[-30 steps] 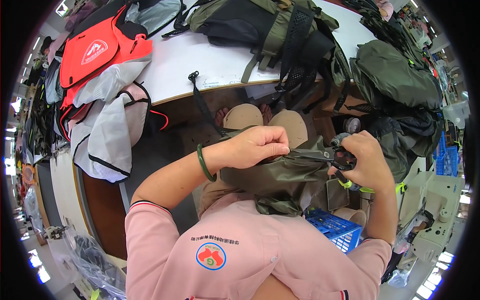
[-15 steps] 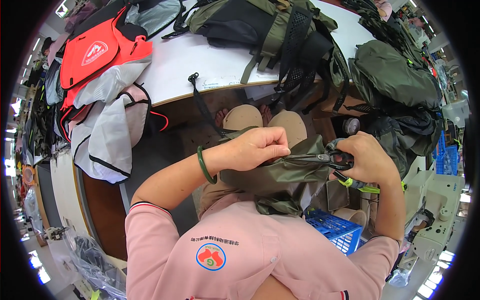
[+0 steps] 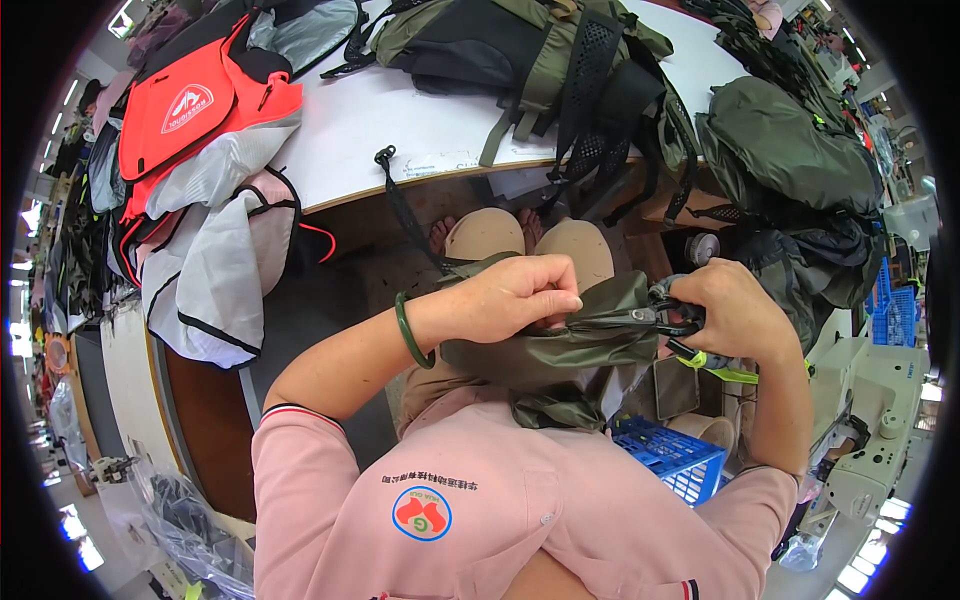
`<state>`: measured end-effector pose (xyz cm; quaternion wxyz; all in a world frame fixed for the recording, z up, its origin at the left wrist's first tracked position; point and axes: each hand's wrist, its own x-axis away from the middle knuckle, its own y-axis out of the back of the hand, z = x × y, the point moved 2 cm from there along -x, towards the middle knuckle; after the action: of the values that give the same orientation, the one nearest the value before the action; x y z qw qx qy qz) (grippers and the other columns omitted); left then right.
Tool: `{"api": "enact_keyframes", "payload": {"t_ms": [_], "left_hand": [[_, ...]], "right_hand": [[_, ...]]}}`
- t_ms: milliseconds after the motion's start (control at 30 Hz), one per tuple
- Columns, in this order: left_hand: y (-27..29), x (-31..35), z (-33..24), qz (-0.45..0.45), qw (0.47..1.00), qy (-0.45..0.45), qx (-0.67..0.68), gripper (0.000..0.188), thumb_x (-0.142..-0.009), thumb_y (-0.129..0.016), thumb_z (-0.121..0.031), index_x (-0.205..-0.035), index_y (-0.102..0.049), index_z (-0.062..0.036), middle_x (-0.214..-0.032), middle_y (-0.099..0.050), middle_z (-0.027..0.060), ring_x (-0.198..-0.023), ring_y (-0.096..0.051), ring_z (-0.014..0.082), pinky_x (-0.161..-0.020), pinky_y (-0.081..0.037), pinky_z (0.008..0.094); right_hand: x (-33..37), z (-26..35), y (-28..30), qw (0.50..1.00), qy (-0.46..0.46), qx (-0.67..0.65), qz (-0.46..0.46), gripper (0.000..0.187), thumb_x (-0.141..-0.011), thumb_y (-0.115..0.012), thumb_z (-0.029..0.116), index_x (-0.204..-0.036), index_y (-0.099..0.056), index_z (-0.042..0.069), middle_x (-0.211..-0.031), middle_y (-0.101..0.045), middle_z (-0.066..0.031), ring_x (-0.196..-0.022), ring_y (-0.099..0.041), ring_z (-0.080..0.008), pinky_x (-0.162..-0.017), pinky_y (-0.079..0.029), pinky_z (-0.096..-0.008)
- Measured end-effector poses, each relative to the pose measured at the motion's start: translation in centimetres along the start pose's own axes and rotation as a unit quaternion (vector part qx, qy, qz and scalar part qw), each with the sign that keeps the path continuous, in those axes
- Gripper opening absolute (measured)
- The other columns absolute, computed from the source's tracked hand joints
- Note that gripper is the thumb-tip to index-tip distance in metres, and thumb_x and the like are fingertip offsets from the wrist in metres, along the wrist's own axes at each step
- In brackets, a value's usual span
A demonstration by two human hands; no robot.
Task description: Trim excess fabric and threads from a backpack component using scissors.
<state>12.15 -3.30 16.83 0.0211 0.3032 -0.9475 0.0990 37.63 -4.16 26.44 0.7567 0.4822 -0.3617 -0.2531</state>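
Across my lap lies shiny olive-green fabric (image 3: pixel 530 350), gathered in folds. My left hand (image 3: pixel 525 293), with a green bangle at the wrist, is closed in a pinch on its upper edge; what lies exactly between thumb and forefinger is hidden. From the right, my right hand (image 3: pixel 735 305) grips the black handles of a pair of scissors (image 3: pixel 638 316). The blades point left along the fabric, their tips just below my left fingers. Beside the right hand, a black rod-like piece and a yellow-green strap (image 3: pixel 735 376) hang down.
A white table (image 3: pixel 350 130) curves ahead, bearing olive and black backpacks (image 3: pixel 490 60). A red and grey bag (image 3: pixel 180 115) drapes off its left end, and green bags (image 3: pixel 790 150) pile up at right. A blue crate (image 3: pixel 675 460) and a sewing machine (image 3: pixel 880 420) stand at lower right.
The scissors and my right hand have shifted slightly, with the blade tips now a little lower against the fabric. My left hand stays nearly in place.
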Motion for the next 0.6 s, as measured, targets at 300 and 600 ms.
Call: {"api": "enact_keyframes", "payload": {"t_ms": [300,600], "left_hand": [[-0.7,1.0,-1.6,0.023,0.990,0.001,-0.138,0.017,-0.085,-0.071,-0.008,-0.086,-0.054,-0.0071,-0.082,-0.055,-0.0007,-0.074,-0.052,0.0102,-0.067,-0.044,0.0247],[-1.4,2.9,-0.1,-0.194,0.688,-0.425,-0.555,0.023,-0.065,-0.074,-0.006,-0.077,-0.056,-0.0124,-0.092,-0.058,0.0024,-0.079,-0.055,0.0204,-0.076,-0.044,0.0376]], "right_hand": [[-1.5,1.2,-4.9,0.969,0.084,-0.195,-0.127,0.023,-0.063,-0.077,0.009,-0.074,-0.058,0.004,-0.070,-0.058,-0.0084,-0.070,-0.055,-0.0311,-0.068,-0.044,-0.0360],[-0.3,2.6,-5.3,0.945,0.099,-0.216,-0.224,0.026,-0.057,-0.072,0.001,-0.071,-0.050,0.003,-0.068,-0.051,-0.0126,-0.067,-0.052,-0.0342,-0.068,-0.044,-0.0378]]}}
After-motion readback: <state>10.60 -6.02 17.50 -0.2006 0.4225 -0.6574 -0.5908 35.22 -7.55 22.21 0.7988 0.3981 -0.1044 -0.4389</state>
